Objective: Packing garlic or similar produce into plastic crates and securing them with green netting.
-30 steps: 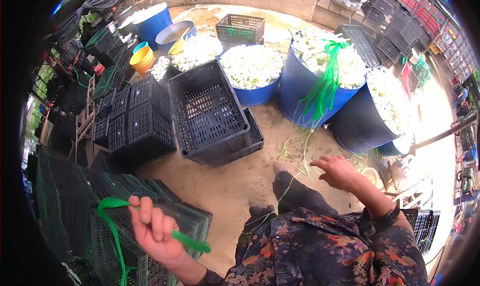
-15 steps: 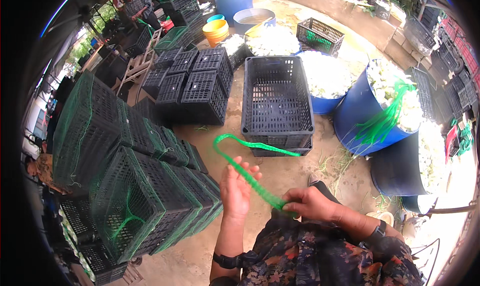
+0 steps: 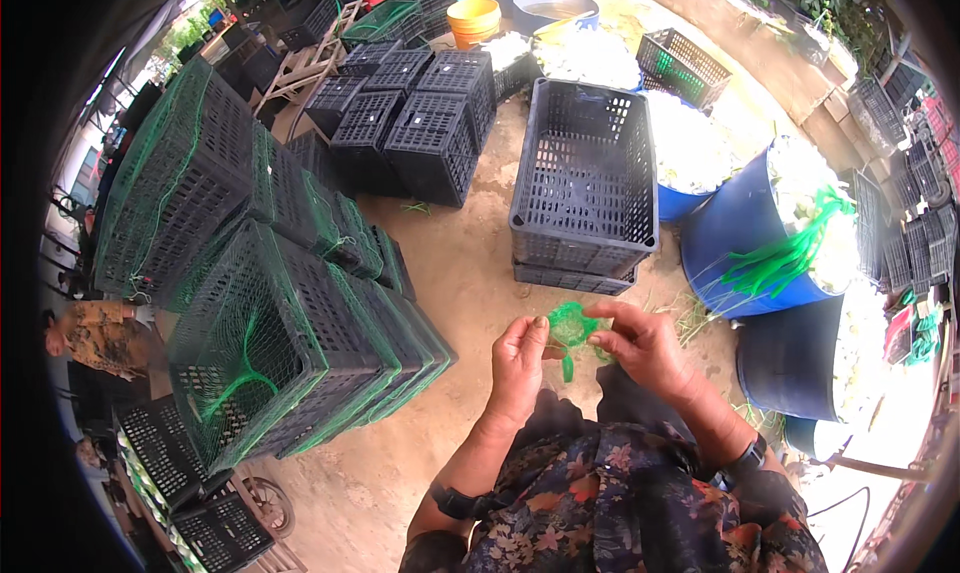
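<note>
Sandy ground (image 3: 420, 273) is spread across the middle of the frame, bounded at the upper right by a low wall (image 3: 765, 48). Near the centre, just below the stacked crates, a piece of green mesh (image 3: 572, 324) is held between two bare hands, with a short green end hanging beneath it. Its left edge is pinched by the left hand (image 3: 518, 365), whose thumb and forefinger are closed on it. Its right edge is gripped by the right hand (image 3: 648, 349) between thumb and forefinger, the other fingers being curled. The mesh is stretched across the gap between the two hands.

Above the hands, a black slatted crate (image 3: 582, 241) is set on another of its kind, its open top turned to the viewer. At the left of the frame, a tall stack of black crates (image 3: 345, 343) is draped with green netting. More black crates (image 3: 430, 138) are piled at the upper centre-left, below yellow buckets (image 3: 473, 21) and a round basin (image 3: 553, 9).

To the right, a blue barrel (image 3: 728, 258) is filled with pale cut pieces, and a bunch of green strips (image 3: 790, 253) is hung over its rim. A dark barrel (image 3: 785, 358) is tilted just below it. At the far left edge, another person in a patterned top (image 3: 105, 341) can be seen. Dark bands are worn on both forearms, beside a floral garment (image 3: 610, 498) at the lower edge.
</note>
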{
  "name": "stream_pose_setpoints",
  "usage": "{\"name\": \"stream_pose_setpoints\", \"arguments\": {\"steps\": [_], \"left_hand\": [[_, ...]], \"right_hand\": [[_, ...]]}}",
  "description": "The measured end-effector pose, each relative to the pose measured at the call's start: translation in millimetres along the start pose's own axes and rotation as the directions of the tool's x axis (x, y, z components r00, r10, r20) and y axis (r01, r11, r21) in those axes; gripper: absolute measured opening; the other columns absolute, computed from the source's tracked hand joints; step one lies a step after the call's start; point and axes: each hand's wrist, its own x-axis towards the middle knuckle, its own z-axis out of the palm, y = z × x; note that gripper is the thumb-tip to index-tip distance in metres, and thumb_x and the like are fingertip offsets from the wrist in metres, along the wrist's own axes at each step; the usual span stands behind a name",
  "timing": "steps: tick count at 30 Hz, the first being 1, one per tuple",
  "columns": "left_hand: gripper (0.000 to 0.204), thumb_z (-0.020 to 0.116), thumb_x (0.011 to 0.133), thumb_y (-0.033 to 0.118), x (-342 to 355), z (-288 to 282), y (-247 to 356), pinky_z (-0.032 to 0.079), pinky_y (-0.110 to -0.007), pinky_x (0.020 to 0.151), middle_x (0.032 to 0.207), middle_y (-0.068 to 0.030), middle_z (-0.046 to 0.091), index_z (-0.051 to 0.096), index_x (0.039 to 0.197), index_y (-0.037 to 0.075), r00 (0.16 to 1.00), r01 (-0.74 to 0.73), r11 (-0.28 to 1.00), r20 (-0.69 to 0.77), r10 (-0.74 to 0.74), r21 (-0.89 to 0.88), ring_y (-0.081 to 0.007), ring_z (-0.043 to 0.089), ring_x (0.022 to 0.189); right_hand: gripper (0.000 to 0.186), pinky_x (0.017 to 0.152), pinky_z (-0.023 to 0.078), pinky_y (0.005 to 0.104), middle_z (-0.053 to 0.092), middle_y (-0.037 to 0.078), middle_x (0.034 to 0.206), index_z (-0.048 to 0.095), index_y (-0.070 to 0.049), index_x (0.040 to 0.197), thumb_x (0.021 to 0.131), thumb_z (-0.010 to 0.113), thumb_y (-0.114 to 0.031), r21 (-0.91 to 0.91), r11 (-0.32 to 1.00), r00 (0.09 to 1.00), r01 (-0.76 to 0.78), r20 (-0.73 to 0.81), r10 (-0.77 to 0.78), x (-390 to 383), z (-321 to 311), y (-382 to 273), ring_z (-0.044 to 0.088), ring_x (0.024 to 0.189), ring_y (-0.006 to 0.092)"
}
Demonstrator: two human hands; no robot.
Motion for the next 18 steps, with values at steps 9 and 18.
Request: {"name": "stream_pose_setpoints", "arguments": {"steps": [9,18], "left_hand": [[0.032,0.060,0.084,0.027,9.2,-14.5,-10.3,0.036,-0.024,0.047,0.062,-0.0017,0.045,0.048,0.069,0.001,0.924,-0.316,0.892,0.320,0.210,0.325,-0.0073,0.045,0.054],[0.022,0.061,0.075,0.006,8.0,-60.9,-24.3,0.039,-0.030,0.050,0.061,-0.0032,0.048,0.044,0.062,0.002,0.949,-0.297,0.829,0.241,0.202,0.474,-0.0156,0.047,0.053]], "right_hand": [[0.009,0.070,0.045,0.0310,0.059,0.013,0.088,0.063,0.000,0.080,0.071,0.064,-0.001,0.016,0.997,0.995,0.081,-0.064,-0.080,3.2,16.3,9.7,0.058,0.081,0.0253],[0.006,0.049,0.035,0.0174,0.048,-0.003,0.068,0.050,-0.007,0.092,0.088,0.046,-0.007,0.736,0.673,0.938,-0.071,-0.180,0.296,32.5,47.4,11.9,0.043,0.057,0.0026]]}}
